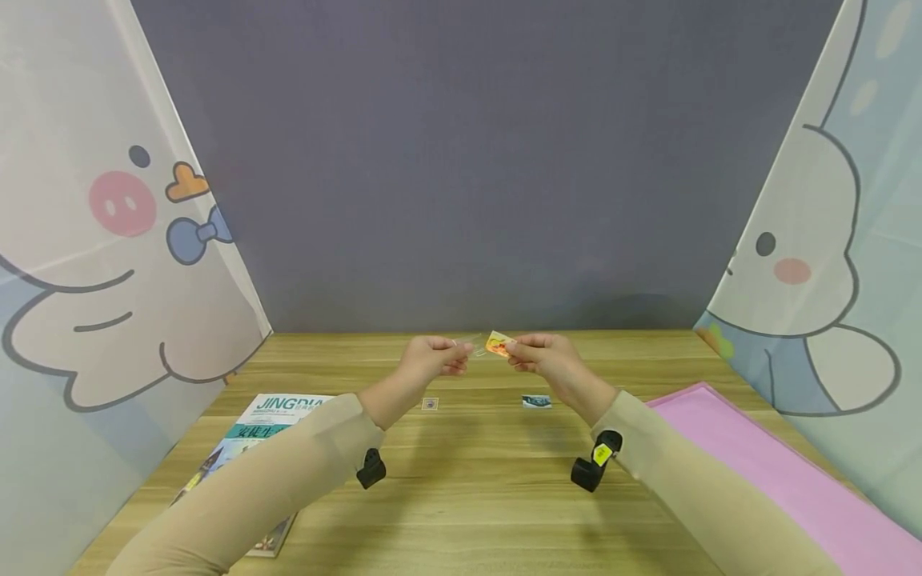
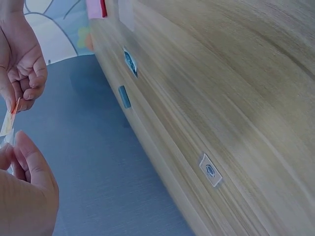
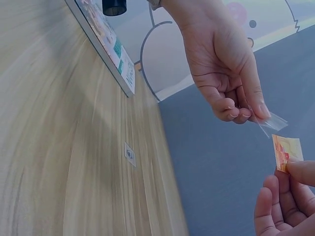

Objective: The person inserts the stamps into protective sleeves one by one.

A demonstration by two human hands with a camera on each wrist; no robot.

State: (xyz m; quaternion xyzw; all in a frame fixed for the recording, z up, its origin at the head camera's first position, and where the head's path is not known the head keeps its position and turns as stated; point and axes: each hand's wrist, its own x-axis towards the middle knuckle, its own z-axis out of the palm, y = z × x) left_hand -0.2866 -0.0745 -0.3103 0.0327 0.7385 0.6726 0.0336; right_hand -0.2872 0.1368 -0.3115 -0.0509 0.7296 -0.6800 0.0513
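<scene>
My left hand (image 1: 426, 364) pinches a small clear plastic sleeve (image 3: 276, 122) between thumb and fingers. Facing it, my right hand (image 1: 553, 364) grips an orange and yellow postage stamp (image 3: 288, 147) with a toothed edge. In the right wrist view the stamp is just outside the sleeve, a small gap apart. Both hands are raised above the far part of the table. Below them lie a small beige stamp (image 1: 430, 404) with a dark emblem and a blue stamp (image 1: 536, 402). A small teal piece (image 2: 124, 97), its kind unclear, also shows in the left wrist view.
A thick book (image 1: 252, 432) with a white and teal cover lies at the left, partly under my left sleeve. To the right a pink sheet or mat (image 1: 763, 464) covers the wooden table (image 1: 461, 488). A dark grey panel (image 1: 461, 176) stands behind.
</scene>
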